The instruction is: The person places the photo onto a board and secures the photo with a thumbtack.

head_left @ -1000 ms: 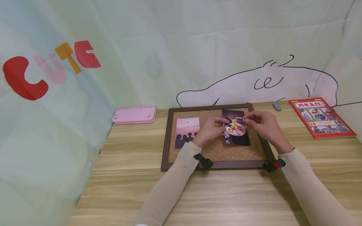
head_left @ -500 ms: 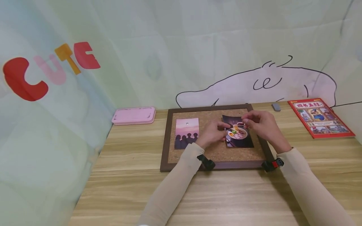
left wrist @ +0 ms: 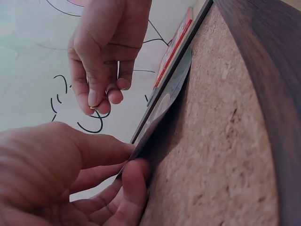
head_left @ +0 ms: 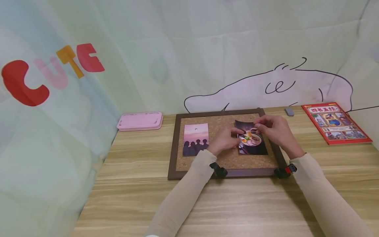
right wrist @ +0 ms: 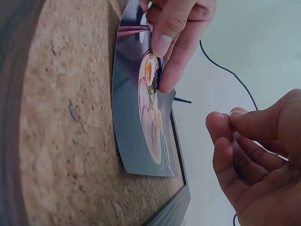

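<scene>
- Two hands are at work over one bench [head_left: 237, 204]. On it the framed cork board [head_left: 225, 162] lies flat in front of you, with a pink case [head_left: 140, 120] beyond its left corner and a red book [head_left: 336, 123] well off to the right.
- On the board, the sunset photo [head_left: 195, 140] sits at the left with a pin head [head_left: 196, 129] near its top edge. Use it as your line for height and squareness.
- The ramen photo [head_left: 254, 148] is on the right half of the cork. It is slightly skewed, and its left edge curls up off the surface.
- Your left hand [head_left: 225, 140] has that lifted edge in its grip, thumb above and fingers beneath. I'd flatten the card against the cork and square it up before anything goes through it.
- Your right hand [head_left: 275, 131] hovers at the photo's top edge, thumb and forefinger drawn tightly together. I cannot tell whether that grip has anything in it.
- I'd come straight down near the middle of the top edge, with your left fingers clear of that spot.
</scene>
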### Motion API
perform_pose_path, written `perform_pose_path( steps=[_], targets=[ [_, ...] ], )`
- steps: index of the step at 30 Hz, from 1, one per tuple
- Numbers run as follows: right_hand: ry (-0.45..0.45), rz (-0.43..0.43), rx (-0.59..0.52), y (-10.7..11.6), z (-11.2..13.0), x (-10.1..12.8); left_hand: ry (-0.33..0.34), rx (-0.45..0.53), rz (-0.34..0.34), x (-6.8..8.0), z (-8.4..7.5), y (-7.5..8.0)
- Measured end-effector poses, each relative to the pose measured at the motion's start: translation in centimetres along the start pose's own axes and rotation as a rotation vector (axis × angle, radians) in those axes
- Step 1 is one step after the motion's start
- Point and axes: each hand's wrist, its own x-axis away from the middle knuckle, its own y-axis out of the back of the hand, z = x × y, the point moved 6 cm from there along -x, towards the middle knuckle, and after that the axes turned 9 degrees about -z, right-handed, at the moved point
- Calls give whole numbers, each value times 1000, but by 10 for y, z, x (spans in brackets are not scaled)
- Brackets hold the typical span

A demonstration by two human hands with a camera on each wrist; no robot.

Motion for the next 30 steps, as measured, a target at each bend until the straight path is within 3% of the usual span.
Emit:
perform_pose_path(
  steps=[5,18,30],
  targets=[
    [-49,0,22,1,-5,-5,-23,-60,-20,-1,-2,-1],
    [-119,26,17,0,-18,-14,10,28,-6,-4,-3,-7],
    [-29,72,97,-7,-19,-25,-38,-83,-11,-5,-5,-10]
  ],
)
